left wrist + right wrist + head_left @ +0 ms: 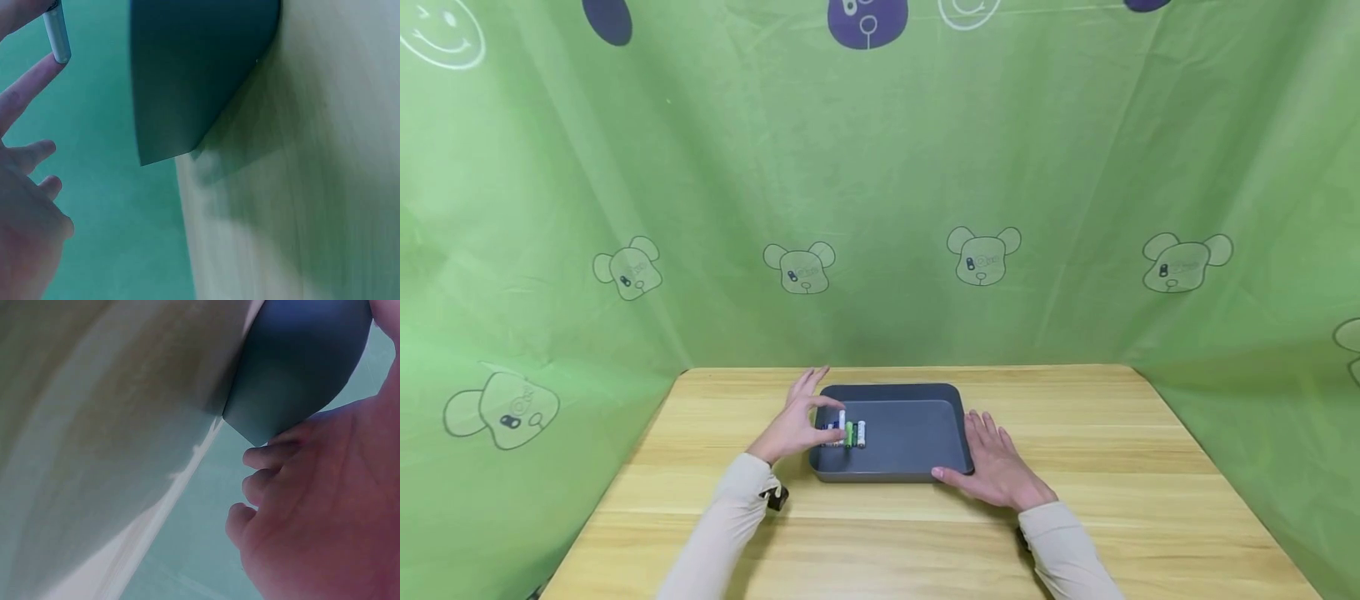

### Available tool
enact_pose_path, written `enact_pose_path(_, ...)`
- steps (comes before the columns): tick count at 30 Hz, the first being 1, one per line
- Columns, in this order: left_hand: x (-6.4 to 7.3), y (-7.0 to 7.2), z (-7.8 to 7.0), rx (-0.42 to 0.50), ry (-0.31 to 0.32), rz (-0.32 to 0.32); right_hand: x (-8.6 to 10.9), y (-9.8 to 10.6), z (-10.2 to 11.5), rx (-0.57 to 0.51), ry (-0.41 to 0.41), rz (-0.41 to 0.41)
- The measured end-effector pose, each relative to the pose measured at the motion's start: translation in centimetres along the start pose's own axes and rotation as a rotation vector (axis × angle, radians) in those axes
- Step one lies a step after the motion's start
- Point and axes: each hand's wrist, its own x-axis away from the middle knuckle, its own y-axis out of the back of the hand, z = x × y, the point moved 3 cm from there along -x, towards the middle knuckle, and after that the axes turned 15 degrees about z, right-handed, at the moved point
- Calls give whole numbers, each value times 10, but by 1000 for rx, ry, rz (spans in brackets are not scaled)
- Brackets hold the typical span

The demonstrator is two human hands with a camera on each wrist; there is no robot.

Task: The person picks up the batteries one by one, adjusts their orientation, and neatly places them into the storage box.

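My left hand (792,429) reaches over the left side of a dark grey tray (917,442) and pinches a white battery (842,419) end to end between thumb and index finger. In the left wrist view this battery (57,34) spans the two fingertips, its label mostly hidden. Beneath and beside it, a green battery (849,437) and a white-and-grey battery (861,434) lie in the tray in a row with several more, partly covered by the thumb. At the tray's right end, my right hand (996,468) touches the wall with fingers extended and thumb at the near corner.
The tray sits on a light wooden table (1120,467). Behind the table and along both sides hangs a green curtain (880,325) printed with bear heads. A small black device (777,498) is worn at the left wrist.
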Motion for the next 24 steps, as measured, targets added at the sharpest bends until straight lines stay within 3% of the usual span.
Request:
enact_pose_path(6,-19,-6,4,-12,-8,8,-1,-1,-2,-8,2,2)
enact_pose_path(14,-40,-19,11,-110,24,92,-2,-4,-4,-9,-3,4)
enact_pose_path(24,-47,-31,11,-151,50,164,1,-1,-1,-8,1,-12)
